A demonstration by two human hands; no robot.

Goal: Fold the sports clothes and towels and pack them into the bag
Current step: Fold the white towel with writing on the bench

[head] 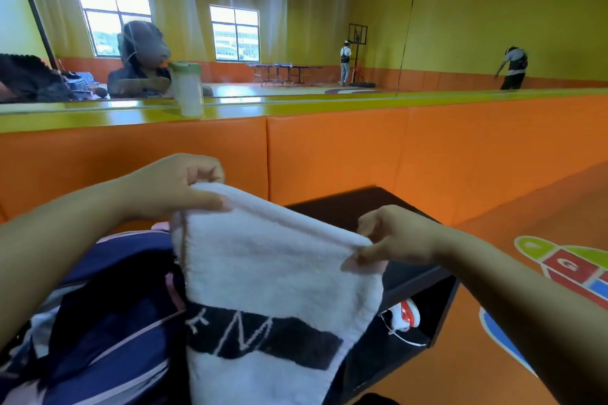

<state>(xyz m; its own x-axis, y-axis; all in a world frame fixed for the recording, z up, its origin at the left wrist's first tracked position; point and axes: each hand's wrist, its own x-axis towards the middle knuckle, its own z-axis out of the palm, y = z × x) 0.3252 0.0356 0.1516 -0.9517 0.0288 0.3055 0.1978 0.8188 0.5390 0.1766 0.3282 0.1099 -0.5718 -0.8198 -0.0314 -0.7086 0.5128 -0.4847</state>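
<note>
A white towel (pixel 273 270) with a black band and white letters hangs in front of me, held up by its top edge. My left hand (pixel 177 187) pinches the upper left corner. My right hand (pixel 391 237) pinches the upper right corner, a little lower. A navy bag (pixel 108 316) with pale pink trim lies at the lower left, partly behind the towel, with its opening dark beside the towel's left edge.
A black shelf bench (pixel 408 276) stands behind the towel, with a white and red shoe (pixel 406 314) in its open compartment. An orange padded wall (pixel 329 148) runs behind it. A white bottle (pixel 188 89) with a green lid stands on the yellow ledge before a mirror. Orange floor lies right.
</note>
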